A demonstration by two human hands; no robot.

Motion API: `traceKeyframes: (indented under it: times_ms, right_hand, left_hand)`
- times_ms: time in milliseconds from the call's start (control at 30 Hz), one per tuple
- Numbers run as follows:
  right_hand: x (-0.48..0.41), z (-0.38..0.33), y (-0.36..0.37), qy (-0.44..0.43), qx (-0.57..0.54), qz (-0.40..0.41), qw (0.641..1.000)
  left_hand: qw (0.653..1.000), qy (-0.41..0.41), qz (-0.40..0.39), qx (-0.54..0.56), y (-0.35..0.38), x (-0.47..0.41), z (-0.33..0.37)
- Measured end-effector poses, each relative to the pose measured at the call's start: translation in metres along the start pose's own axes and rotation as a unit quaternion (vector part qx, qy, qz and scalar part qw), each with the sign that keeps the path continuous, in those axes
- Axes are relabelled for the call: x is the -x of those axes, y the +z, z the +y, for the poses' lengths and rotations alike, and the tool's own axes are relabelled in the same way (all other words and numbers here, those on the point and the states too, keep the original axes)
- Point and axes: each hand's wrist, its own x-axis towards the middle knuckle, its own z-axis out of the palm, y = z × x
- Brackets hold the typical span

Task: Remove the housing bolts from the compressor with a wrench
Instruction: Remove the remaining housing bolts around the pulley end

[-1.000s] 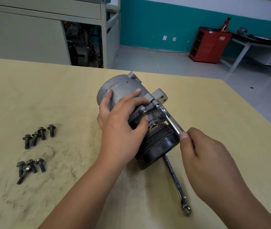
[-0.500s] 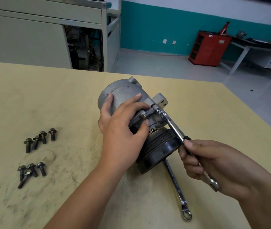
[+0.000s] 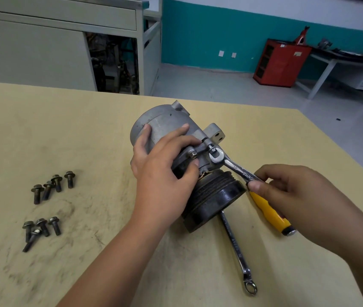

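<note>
A grey metal compressor (image 3: 165, 122) with a black ribbed pulley (image 3: 215, 200) lies on its side in the middle of the yellow table (image 3: 43, 129). My left hand (image 3: 165, 173) grips its body from above. A silver wrench (image 3: 233, 166) has its open jaw on a housing bolt (image 3: 211, 148) at the flange. My right hand (image 3: 291, 191) pinches the wrench's shaft with thumb and fingers. Another housing bolt (image 3: 192, 154) sits in the flange just left of it, by my left fingertips.
Several removed bolts lie in two groups at the left (image 3: 52, 185) (image 3: 40, 228). A second wrench (image 3: 238, 251) lies on the table under the pulley. A yellow-handled tool (image 3: 269, 211) lies beneath my right hand. The table's right edge runs diagonally past my right arm.
My right hand has shifted up along the wrench shaft, and the wrench's jaw has swung on the bolt. The yellow-handled tool has come into sight. My left hand has kept its grip.
</note>
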Motion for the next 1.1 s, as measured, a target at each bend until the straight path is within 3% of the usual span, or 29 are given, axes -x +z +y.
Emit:
traceKeyframes:
  times_ms: [167, 300, 367, 467, 567, 767, 933, 1100]
  right_hand:
    - [-0.001, -0.014, -0.016, -0.008, 0.218, 0.001, 0.976]
    - [-0.001, -0.020, -0.015, -0.014, 0.287, -0.006, 0.958]
    - [0.000, -0.017, -0.012, -0.001, 0.243, -0.021, 0.970]
    - [0.002, -0.009, -0.016, 0.040, 0.049, -0.075, 0.995]
    - [0.002, -0.002, -0.019, 0.073, -0.106, -0.123, 0.984]
    - [0.001, -0.004, -0.019, 0.085, -0.191, -0.154, 0.966]
    - [0.003, -0.006, -0.017, 0.076, -0.108, -0.114, 0.985]
    - [0.005, -0.007, -0.015, 0.062, -0.029, -0.066, 0.995]
  left_hand:
    - [1.000, 0.003, -0.006, 0.002, -0.001, 0.000, 0.000]
    - [1.000, 0.001, -0.005, 0.002, -0.001, 0.000, 0.000]
    - [1.000, 0.004, -0.004, 0.004, -0.001, -0.001, -0.001]
    - [1.000, 0.010, -0.005, -0.003, -0.002, -0.001, 0.000]
    - [0.997, 0.043, -0.010, -0.062, -0.005, -0.007, 0.001]
    - [0.946, 0.174, -0.185, -0.199, -0.020, -0.052, 0.016]
    - [0.876, 0.210, -0.365, -0.235, -0.016, -0.086, 0.033]
    - [0.842, 0.221, -0.427, -0.245, -0.010, -0.107, 0.043]
